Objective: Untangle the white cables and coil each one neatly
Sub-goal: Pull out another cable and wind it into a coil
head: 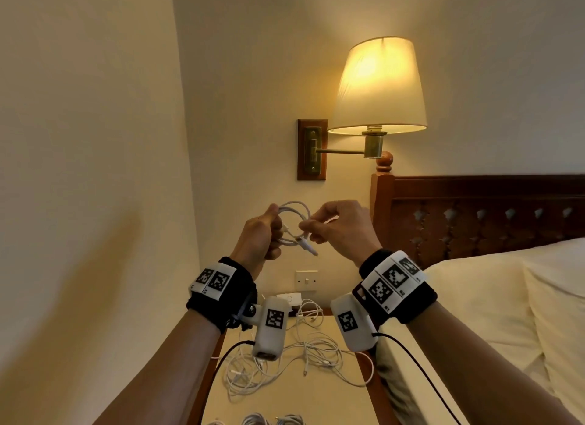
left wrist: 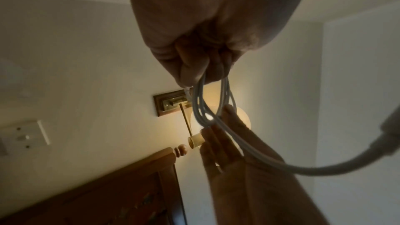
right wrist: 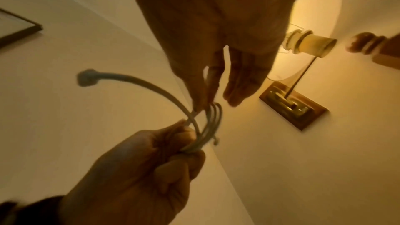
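A white cable coil point(head: 292, 222) of several loops is held up in front of the wall. My left hand point(head: 261, 234) grips one side of the coil point(left wrist: 200, 102) in a fist. Opposite it, my right hand point(head: 335, 226) pinches the cable's free end between thumb and fingertips; its plug point(head: 308, 247) sticks out below. In the right wrist view the free end point(right wrist: 86, 79) arcs out to the left of the loops point(right wrist: 211, 122). A tangle of white cables point(head: 304, 358) lies on the bedside table point(head: 335, 402) below. Two coiled cables point(head: 272, 420) lie at the table's near edge.
A lit wall lamp point(head: 378, 86) on a brass arm hangs above the hands. A wooden headboard point(head: 474, 215) and bed with cream linen point(head: 493, 314) stand at the right. A wall switch point(head: 306, 280) and a white charger point(head: 289, 299) sit behind the table. Black wrist-camera leads point(head: 421, 374) trail down.
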{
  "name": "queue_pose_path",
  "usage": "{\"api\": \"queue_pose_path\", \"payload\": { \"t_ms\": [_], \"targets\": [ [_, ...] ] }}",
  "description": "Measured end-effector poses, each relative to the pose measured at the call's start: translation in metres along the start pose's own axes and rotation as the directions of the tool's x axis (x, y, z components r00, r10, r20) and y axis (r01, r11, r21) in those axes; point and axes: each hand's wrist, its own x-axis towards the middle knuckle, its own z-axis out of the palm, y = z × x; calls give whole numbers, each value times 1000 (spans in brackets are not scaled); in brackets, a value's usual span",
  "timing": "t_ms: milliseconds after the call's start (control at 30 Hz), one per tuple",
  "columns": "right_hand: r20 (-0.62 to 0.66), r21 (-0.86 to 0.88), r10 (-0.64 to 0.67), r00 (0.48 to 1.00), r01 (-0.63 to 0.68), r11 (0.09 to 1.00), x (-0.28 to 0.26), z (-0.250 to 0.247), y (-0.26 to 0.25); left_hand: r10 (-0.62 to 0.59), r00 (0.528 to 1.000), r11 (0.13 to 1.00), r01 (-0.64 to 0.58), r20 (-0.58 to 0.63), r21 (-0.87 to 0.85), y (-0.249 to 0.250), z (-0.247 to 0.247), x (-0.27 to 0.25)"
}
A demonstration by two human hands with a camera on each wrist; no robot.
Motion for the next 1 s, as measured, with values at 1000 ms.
{"api": "queue_pose_path", "payload": {
  "t_ms": [1000],
  "targets": [
    [35, 420, 31, 999, -42, 906, -31, 38, 28, 34, 999, 946, -45, -40, -321, 10, 14, -5]
  ]
}}
